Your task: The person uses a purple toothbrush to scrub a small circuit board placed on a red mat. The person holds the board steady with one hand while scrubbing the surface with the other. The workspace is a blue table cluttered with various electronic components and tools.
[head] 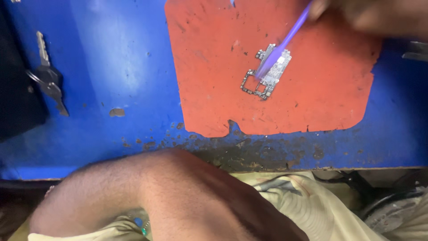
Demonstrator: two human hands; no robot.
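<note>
A small bare circuit board lies on an orange mat on the blue table. My right hand enters at the top right edge, blurred, and grips a purple brush. The brush slants down to the left, and its head rests on the board's left part. A bare bent arm fills the bottom of the view in front of the table edge, over pale cloth. Its hand is hidden, so I do not see my left hand.
A bunch of keys lies at the left on the worn blue tabletop, next to a black object at the left edge. A metal tool tip shows at the right edge. Dark cables hang below the table front.
</note>
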